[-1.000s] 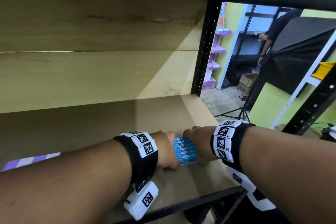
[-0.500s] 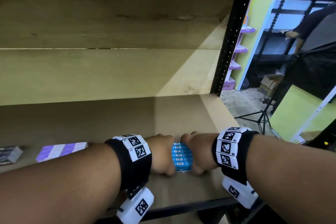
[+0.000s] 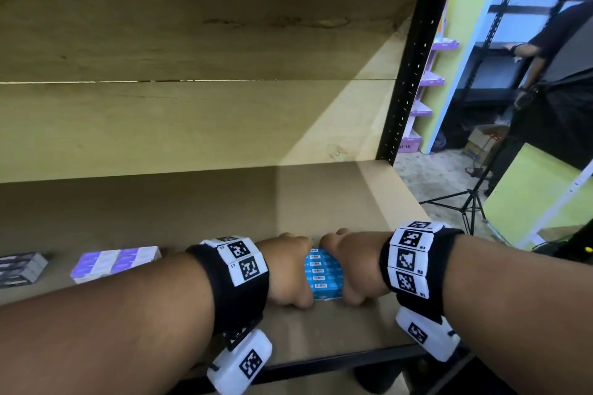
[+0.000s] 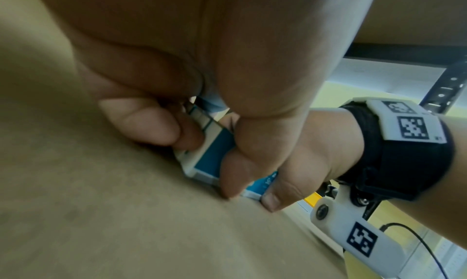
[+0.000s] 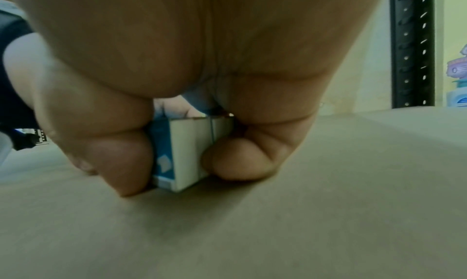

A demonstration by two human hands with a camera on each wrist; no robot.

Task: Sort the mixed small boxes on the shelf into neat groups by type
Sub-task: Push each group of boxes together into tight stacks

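A row of several small blue boxes (image 3: 323, 276) with barcodes on top stands on the wooden shelf (image 3: 224, 208), squeezed from both ends by my hands. My left hand (image 3: 288, 269) grips the row's left end, thumb and fingers curled round it. My right hand (image 3: 356, 266) grips the right end the same way. In the left wrist view the blue boxes (image 4: 212, 159) show between my fingers and the right hand's thumb (image 4: 235, 173). In the right wrist view the blue boxes (image 5: 177, 153) sit on the board between thumb and fingers. A group of purple-and-white boxes (image 3: 115, 263) lies farther left.
Dark grey boxes (image 3: 19, 269) lie at the far left of the shelf. A black upright post (image 3: 407, 74) ends the shelf on the right. Beyond it are a tripod (image 3: 468, 205), another rack and a person (image 3: 552, 51). The shelf's black front rail (image 3: 321, 362) runs under my wrists.
My head view has swung left, so the purple-and-white and dark grey boxes came into sight. Both hands have stayed clamped on the blue row, which has hardly moved on the shelf.
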